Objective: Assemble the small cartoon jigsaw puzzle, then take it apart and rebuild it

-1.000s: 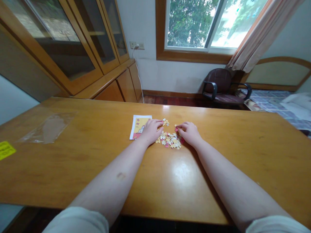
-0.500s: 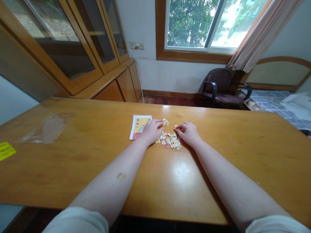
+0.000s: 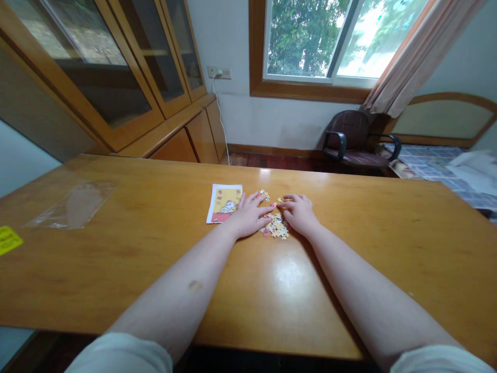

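My left hand [image 3: 251, 214] is spread loosely over a wooden table [image 3: 155, 259], partly hiding a yellow-and-pink picture card [image 3: 222, 199], its fingers over the left edge of a pile of jigsaw pieces [image 3: 278, 229]. My right hand [image 3: 300, 212] curls at the pile's far right, fingertips by a pink piece [image 3: 273, 204]; whether they grip it, I cannot tell.

Person is wearing pale, near-white sleeves. Left sleeve [image 3: 120, 356] is ending in a rounded, rumpled hem by the tabletop's [image 3: 155, 217] near edge; right sleeve [image 3: 437, 360] is showing a similar hem, further right. Left forearm [image 3: 171, 311], right forearm [image 3: 373, 285], left hand [image 3: 250, 215], right hand [image 3: 301, 213] showing bare. Small oval mark [image 3: 194, 285] is sitting on the left forearm.
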The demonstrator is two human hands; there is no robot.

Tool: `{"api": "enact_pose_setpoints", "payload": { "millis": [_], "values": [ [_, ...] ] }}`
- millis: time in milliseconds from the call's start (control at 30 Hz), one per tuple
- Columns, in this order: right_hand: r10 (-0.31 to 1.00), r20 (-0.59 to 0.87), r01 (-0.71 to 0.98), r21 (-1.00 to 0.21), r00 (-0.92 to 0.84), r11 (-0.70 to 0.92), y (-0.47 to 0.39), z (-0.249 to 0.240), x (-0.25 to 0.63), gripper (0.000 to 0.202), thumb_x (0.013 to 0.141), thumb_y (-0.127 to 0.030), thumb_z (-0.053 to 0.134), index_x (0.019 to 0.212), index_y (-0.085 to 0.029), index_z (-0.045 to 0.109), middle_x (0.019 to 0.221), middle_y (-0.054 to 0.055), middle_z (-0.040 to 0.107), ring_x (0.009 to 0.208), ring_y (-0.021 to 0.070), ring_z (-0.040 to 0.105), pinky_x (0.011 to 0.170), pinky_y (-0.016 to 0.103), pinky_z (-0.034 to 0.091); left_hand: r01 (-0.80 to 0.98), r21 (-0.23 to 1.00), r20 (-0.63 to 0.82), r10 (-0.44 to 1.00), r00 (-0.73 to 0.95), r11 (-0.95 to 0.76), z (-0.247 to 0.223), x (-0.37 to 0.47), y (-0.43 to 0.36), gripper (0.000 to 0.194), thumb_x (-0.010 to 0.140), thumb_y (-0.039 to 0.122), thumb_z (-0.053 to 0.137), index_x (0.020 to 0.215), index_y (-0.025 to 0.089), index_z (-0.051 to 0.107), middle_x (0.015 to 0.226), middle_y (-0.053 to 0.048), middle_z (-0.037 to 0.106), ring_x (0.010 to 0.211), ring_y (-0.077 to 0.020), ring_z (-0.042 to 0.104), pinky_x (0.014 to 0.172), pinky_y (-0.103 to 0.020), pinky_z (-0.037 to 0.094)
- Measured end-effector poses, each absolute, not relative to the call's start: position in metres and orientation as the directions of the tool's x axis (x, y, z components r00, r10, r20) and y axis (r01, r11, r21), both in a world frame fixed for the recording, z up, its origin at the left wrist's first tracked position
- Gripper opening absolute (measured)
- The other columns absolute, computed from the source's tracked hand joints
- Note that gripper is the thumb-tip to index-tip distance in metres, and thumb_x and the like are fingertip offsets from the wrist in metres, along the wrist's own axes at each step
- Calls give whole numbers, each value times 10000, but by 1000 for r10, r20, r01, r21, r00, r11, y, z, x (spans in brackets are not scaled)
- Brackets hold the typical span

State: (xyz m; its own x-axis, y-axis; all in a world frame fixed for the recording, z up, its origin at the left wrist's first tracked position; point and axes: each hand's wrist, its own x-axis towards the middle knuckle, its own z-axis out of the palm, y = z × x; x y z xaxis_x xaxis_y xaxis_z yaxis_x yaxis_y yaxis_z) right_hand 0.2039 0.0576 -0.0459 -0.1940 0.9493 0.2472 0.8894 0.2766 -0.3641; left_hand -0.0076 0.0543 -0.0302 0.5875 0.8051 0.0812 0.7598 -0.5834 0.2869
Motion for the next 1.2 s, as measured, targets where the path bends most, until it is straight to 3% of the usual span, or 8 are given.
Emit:
{"api": "enact_pose_setpoints", "payload": {
  "millis": [300,467,567,700,833,1033,1133,1200],
  "values": [
    [969,241,865,-497,60,70,62,-45,210,261,788,-181,524,830,-245,774,1091,43,691,1074,268,509,934,411,347,836,264,102,876,472,-481,-36,-12,63,430,923,448,468,1277,246,604,1451,-79,460,1383,-339,301,1148,-582,134],
    [962,99,600,-797,253,-76,67,-42,223,276,804,-260,491,881,-169,740,755,46,707,736,191,611,701,292,433,839,278,116,884,454,-468,-38,-14,66,429,920,427,473,1275,226,603,1433,-79,482,1376,-326,318,1151,-561,161],
    [969,71,523,-850,236,-65,64,-39,225,410,871,-442,433,770,-162,716,523,16,618,553,171,567,594,274,408,838,291,118,887,447,-461,-36,-13,66,421,916,406,484,1271,214,605,1434,-85,480,1373,-327,323,1148,-555,178],
    [990,73,599,-801,117,-12,58,-38,217,485,886,-531,414,685,-181,685,590,29,671,614,175,611,619,270,406,836,313,122,892,434,-450,-35,-13,65,399,911,386,494,1251,218,617,1424,-80,490,1372,-327,327,1145,-555,186],
    [992,121,672,-738,37,65,60,-41,214,420,897,-477,424,745,-194,695,700,24,707,690,174,630,653,269,415,832,321,150,891,427,-453,-36,-13,66,374,909,375,498,1234,239,623,1411,-64,502,1368,-315,333,1147,-554,182],
    [975,179,840,-543,128,-11,63,-41,215,191,794,-339,588,855,-219,724,880,34,729,836,192,640,726,281,437,826,341,164,893,419,-450,-36,-13,66,371,907,371,502,1227,232,627,1402,-67,512,1358,-316,350,1144,-555,195],
    [983,183,898,-437,27,57,61,-39,213,171,764,-321,629,867,-238,738,863,24,732,839,195,637,750,289,436,824,346,172,894,415,-449,-36,-13,66,365,906,373,501,1220,239,629,1393,-65,520,1352,-312,359,1143,-556,197],
    [986,169,901,-427,-2,75,60,-39,211,161,767,-318,637,868,-247,740,813,10,730,790,183,636,735,284,434,825,348,170,895,412,-446,-36,-13,66,361,908,373,496,1215,240,632,1388,-64,524,1351,-309,359,1144,-555,195]
  ]
}}
